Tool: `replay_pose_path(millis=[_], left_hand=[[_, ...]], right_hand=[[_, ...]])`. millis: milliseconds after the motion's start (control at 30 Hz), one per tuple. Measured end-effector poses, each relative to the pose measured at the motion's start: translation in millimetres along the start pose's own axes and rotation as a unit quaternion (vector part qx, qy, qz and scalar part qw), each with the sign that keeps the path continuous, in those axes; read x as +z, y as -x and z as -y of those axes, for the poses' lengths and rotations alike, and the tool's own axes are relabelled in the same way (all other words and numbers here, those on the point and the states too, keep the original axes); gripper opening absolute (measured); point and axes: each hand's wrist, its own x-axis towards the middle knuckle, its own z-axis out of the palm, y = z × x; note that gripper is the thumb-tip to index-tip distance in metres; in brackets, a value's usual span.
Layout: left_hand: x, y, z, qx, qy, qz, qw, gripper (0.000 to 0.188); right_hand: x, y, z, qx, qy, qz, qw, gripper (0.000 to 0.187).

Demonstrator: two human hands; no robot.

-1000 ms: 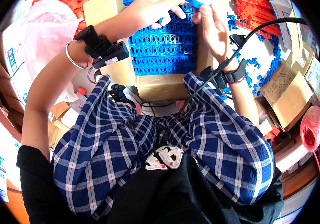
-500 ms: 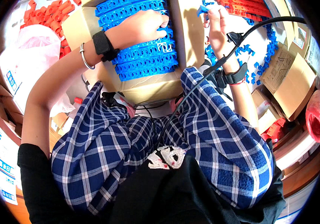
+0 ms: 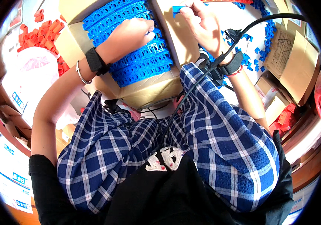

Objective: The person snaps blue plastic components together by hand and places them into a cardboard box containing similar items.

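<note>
An open cardboard box (image 3: 156, 88) between my knees holds stacked rows of blue plastic pipe clips (image 3: 143, 69). My left hand (image 3: 132, 35) is curled closed just above these rows; what its fingers hold, if anything, is hidden. Over the box's right flap, my right hand (image 3: 205, 30) pinches a single blue plastic clip (image 3: 176, 11) between thumb and fingers. The clip points left, toward the rows. Both wrists wear black straps.
Loose blue clips (image 3: 247, 62) lie on the white surface at right, beside opened cartons (image 3: 297, 71). Red tube pieces (image 3: 42, 37) are heaped at far left, near a pale plastic bag (image 3: 40, 69). A black cable (image 3: 258, 25) crosses over my right wrist.
My right hand has moved left with the blue clip, from above the loose pieces to the box's right flap. My left hand stays closed over the rows. The whole view has shifted slightly.
</note>
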Motion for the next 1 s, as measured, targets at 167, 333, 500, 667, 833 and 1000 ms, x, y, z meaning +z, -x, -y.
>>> replay_pose_path(millis=[167, 333, 500, 667, 833, 1000], left_hand=[[-0.6, 0.8, -1.5, -0.019, 0.007, -0.003, 1.0, 0.018], [1.0, 3.0, -7.3, -0.002, -0.016, -0.048, 0.999, 0.016], [2.1, 2.6, -12.1, 0.004, -0.03, -0.062, 0.998, 0.014], [0.5, 5.5, -9.3, -0.016, -0.046, -0.052, 0.997, 0.014], [-5.5, 8.8, -10.9, -0.048, -0.028, -0.01, 0.998, 0.017], [-9.6, 6.0, -13.2, -0.021, -0.032, -0.014, 0.999, 0.016]], right_hand=[[1.2, 4.7, 2.4, 0.005, 0.009, 0.022, 1.0, 0.008], [-1.5, 6.8, 14.0, 0.044, 0.051, 0.015, 0.998, 0.009], [-2.8, 7.1, 14.6, 0.031, 0.065, 0.005, 0.997, 0.011], [-3.3, 7.9, 15.8, 0.025, 0.095, 0.007, 0.995, 0.013], [-1.7, 8.0, 15.7, 0.013, 0.1, 0.0, 0.995, 0.013], [-3.8, 8.3, 15.5, 0.008, 0.095, -0.009, 0.995, 0.012]])
